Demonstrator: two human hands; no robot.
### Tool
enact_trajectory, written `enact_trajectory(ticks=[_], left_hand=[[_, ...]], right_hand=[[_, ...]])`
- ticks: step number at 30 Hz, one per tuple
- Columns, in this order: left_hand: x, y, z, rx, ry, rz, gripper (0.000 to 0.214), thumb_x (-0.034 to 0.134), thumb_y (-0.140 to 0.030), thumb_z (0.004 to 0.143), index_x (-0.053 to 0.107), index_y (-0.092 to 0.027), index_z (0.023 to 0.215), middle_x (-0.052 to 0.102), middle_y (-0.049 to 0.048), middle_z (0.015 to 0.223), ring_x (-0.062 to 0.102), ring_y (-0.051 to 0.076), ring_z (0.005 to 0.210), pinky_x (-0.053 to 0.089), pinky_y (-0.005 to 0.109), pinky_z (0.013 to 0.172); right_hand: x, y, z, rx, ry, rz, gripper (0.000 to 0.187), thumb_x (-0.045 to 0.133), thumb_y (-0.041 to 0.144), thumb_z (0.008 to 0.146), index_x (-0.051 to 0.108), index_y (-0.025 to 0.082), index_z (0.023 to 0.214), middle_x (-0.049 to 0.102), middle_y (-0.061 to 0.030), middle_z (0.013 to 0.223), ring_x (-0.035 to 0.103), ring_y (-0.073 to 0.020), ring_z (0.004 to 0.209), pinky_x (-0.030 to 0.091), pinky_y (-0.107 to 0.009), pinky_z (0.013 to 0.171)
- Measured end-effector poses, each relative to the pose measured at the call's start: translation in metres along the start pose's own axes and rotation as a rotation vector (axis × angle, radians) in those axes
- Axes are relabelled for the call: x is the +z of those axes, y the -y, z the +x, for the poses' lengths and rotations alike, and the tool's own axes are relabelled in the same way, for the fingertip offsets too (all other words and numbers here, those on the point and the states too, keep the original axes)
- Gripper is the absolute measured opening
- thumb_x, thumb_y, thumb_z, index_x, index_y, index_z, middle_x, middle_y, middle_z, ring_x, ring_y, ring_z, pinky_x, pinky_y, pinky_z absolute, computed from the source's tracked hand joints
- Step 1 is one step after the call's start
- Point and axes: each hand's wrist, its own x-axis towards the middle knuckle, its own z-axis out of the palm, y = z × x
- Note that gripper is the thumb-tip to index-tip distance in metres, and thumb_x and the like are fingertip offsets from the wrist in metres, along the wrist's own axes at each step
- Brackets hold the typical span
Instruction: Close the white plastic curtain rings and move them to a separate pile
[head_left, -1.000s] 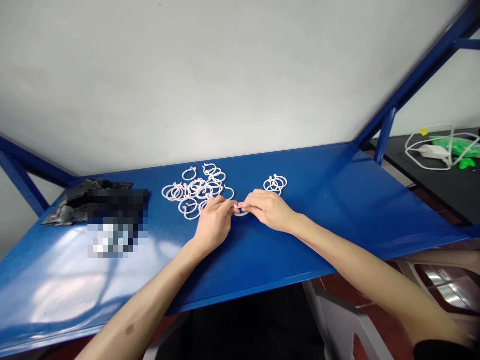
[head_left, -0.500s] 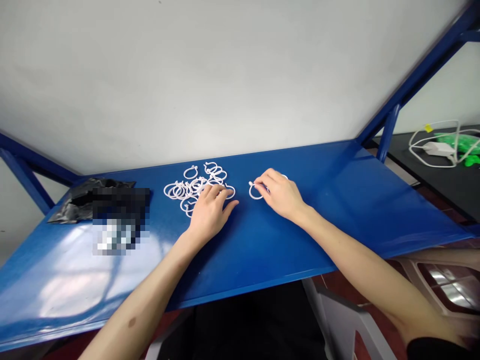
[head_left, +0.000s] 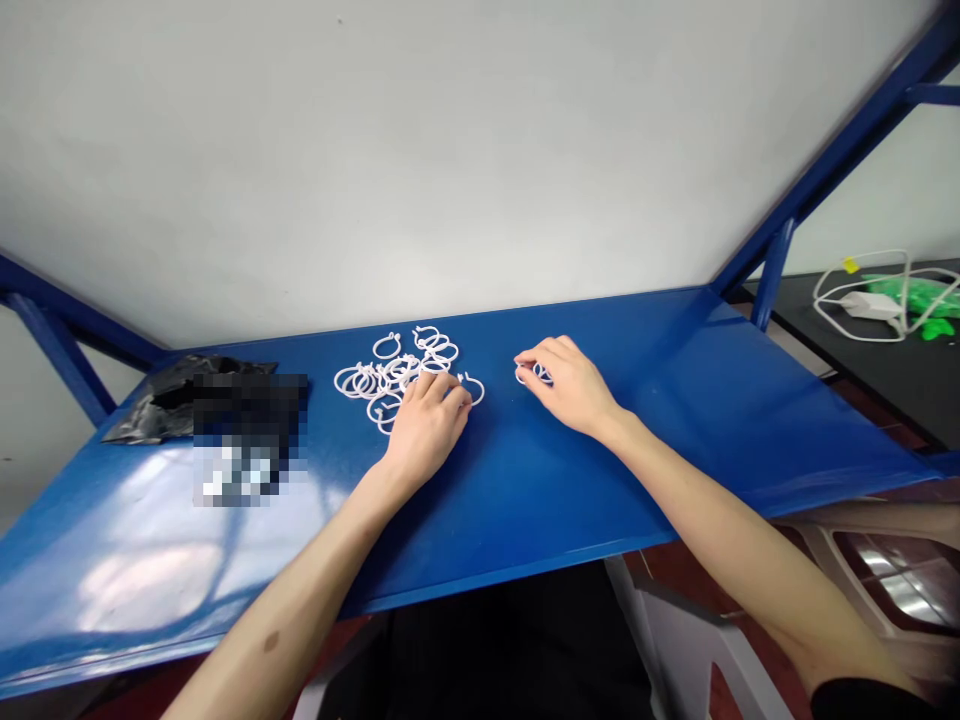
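Observation:
A loose cluster of white open curtain rings (head_left: 386, 377) lies on the blue table. My left hand (head_left: 431, 415) rests over the cluster's right side, thumb and fingertips closed on a white ring (head_left: 481, 388) at its edge. To the right, my right hand (head_left: 566, 380) is bent low over the tabletop, with thumb and forefinger curled together at a white ring (head_left: 519, 375). Another bit of white ring (head_left: 543, 375) shows beneath its palm; the hand covers the remainder.
A black plastic bag (head_left: 169, 400) lies on the blue table (head_left: 525, 500) at the left, partly blurred out. Behind stands a pale wall (head_left: 450, 160), with a blue frame post (head_left: 774, 270) at right. White cable (head_left: 836, 320) and green plastic (head_left: 915, 300) lie on a black surface (head_left: 825, 350).
My right hand has drawn its ring rightward, closer under the palm. My left thumb and fingers, spread before, have closed at the ring on the cluster's right edge.

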Motion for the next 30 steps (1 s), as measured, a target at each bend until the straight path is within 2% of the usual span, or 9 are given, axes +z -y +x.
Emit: enact_trajectory(ticks=[4,7,11,16,19,22,25,27,30], left_hand=[[-0.007,-0.013,0.003,0.073,-0.042,-0.088,0.014,0.052,-0.017,0.1,0.065,-0.02,0.095,0.071,0.0066,0.099,0.056,0.023,0.09,0.047,0.037,0.082],[-0.008,-0.018,0.003,0.074,-0.031,-0.165,0.014,0.05,-0.017,0.101,0.062,-0.02,0.094,0.071,0.0055,0.097,0.057,0.021,0.088,0.048,0.037,0.083],[-0.007,-0.024,0.002,-0.135,-0.002,-0.369,0.007,0.054,-0.024,0.099,0.06,-0.021,0.102,0.071,0.005,0.1,0.061,0.021,0.092,0.05,0.037,0.083],[-0.005,-0.03,0.004,-0.434,0.052,-0.823,0.021,0.048,-0.037,0.101,0.061,-0.022,0.106,0.072,0.0037,0.101,0.065,0.016,0.083,0.052,0.031,0.075],[-0.006,-0.029,0.007,-0.523,0.054,-0.951,0.025,0.051,-0.042,0.099,0.063,-0.021,0.099,0.072,0.0025,0.092,0.065,0.016,0.079,0.051,0.029,0.074],[-0.008,-0.027,0.008,-0.557,0.084,-0.974,0.026,0.056,-0.045,0.096,0.065,-0.02,0.092,0.071,0.0018,0.085,0.063,0.015,0.074,0.05,0.029,0.071],[-0.009,-0.026,0.008,-0.583,0.084,-1.032,0.031,0.058,-0.049,0.095,0.065,-0.02,0.091,0.068,0.0014,0.081,0.061,0.015,0.072,0.049,0.028,0.068],[-0.01,-0.025,0.007,-0.584,0.098,-1.137,0.033,0.059,-0.052,0.095,0.064,-0.019,0.091,0.065,0.0007,0.078,0.059,0.014,0.07,0.049,0.028,0.067],[-0.011,-0.023,0.007,-0.575,0.155,-1.367,0.033,0.062,-0.052,0.094,0.063,-0.02,0.09,0.061,0.0001,0.077,0.055,0.013,0.066,0.049,0.029,0.066]], right_hand=[[0.012,0.014,-0.003,-0.01,0.115,0.183,0.016,0.059,0.033,0.101,0.069,0.021,0.103,0.073,-0.0063,0.098,0.064,-0.0234,0.093,0.053,-0.041,0.087],[0.016,0.019,-0.005,0.053,0.144,0.37,0.012,0.059,0.03,0.1,0.066,0.022,0.095,0.071,-0.002,0.089,0.065,-0.0175,0.08,0.053,-0.033,0.078],[0.015,0.024,-0.006,0.038,0.121,0.473,0.013,0.061,0.031,0.098,0.064,0.022,0.089,0.069,-0.0003,0.084,0.063,-0.0148,0.073,0.051,-0.029,0.071],[0.015,0.029,-0.009,-0.113,0.078,0.324,0.016,0.058,0.031,0.1,0.062,0.022,0.088,0.066,-0.0026,0.085,0.062,-0.0168,0.078,0.05,-0.031,0.072],[0.019,0.031,-0.012,-0.232,0.113,0.245,0.018,0.057,0.031,0.101,0.064,0.022,0.088,0.066,-0.0045,0.09,0.062,-0.0181,0.084,0.051,-0.032,0.075],[0.021,0.033,-0.013,-0.278,0.137,0.224,0.021,0.056,0.032,0.102,0.068,0.023,0.089,0.067,-0.005,0.093,0.063,-0.0184,0.086,0.053,-0.033,0.077],[0.018,0.034,-0.012,-0.2,0.052,0.267,0.019,0.057,0.032,0.102,0.069,0.023,0.089,0.067,-0.006,0.095,0.065,-0.0193,0.09,0.055,-0.035,0.081],[0.015,0.034,-0.011,-0.099,-0.026,0.301,0.012,0.06,0.03,0.099,0.068,0.023,0.096,0.068,-0.0087,0.107,0.066,-0.0216,0.101,0.055,-0.037,0.088],[0.013,0.034,-0.008,0.042,-0.017,0.422,0.014,0.061,0.029,0.098,0.067,0.023,0.109,0.071,-0.0086,0.12,0.067,-0.0226,0.111,0.056,-0.039,0.094]])
